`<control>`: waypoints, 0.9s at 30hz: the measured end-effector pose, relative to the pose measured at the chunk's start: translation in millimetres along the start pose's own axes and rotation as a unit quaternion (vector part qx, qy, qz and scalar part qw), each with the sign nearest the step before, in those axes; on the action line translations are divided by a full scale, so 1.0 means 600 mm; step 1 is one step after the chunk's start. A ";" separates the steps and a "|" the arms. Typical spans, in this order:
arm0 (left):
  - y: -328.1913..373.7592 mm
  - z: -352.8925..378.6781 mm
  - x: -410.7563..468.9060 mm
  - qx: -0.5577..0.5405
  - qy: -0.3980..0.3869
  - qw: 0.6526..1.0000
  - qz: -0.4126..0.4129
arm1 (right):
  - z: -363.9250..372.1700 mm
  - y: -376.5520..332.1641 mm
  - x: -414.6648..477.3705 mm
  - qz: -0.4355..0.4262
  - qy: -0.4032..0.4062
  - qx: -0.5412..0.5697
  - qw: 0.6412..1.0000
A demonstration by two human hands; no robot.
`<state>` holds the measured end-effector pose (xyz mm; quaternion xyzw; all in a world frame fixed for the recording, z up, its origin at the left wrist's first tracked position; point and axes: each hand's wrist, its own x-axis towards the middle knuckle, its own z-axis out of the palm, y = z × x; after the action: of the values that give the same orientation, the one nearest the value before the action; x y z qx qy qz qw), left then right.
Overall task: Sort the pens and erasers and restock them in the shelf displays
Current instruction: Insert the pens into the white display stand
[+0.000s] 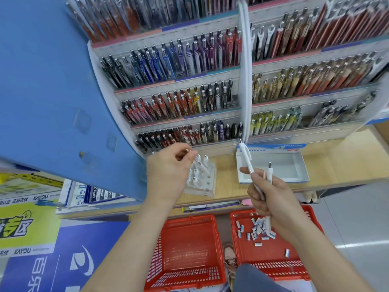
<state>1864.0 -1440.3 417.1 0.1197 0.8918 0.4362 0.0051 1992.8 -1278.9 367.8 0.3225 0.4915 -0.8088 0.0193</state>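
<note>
The left hand is hovering over a pale wooden block drilled with round holes. Its thumb and forefinger are pinching a copper-topped pen, whose body is mostly hidden behind the fingers. About five white pens are standing upright in the block, though the hand is covering part of it, so the count is not certain. At least three holes are showing open along the block's right side.

The right hand is curling round two white click pens. The slanted pen is leaning up and to the left, and the upright pen is just beside it.

One shallow white cardboard tray with a blue printed edge is sitting on the light wooden ledge, to the right of the block and behind the right hand.

Two red plastic baskets are resting on the floor below the arms. The left basket is showing its slotted bottom. The right basket is holding a loose scatter of small blue-and-white wrapped erasers, roughly twenty, too jumbled to count exactly.

Above the ledge, tiered shelf displays are carrying five visible rows of packed pens.
</note>
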 end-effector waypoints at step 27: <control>-0.031 0.049 0.008 0.064 -0.021 0.997 0.029 | -0.008 0.011 -0.001 0.020 -0.017 0.013 1.000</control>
<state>1858.8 -1427.7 384.8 0.1544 0.9140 0.3752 0.0031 1998.0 -1278.5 361.6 0.3189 0.4740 -0.8199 0.0390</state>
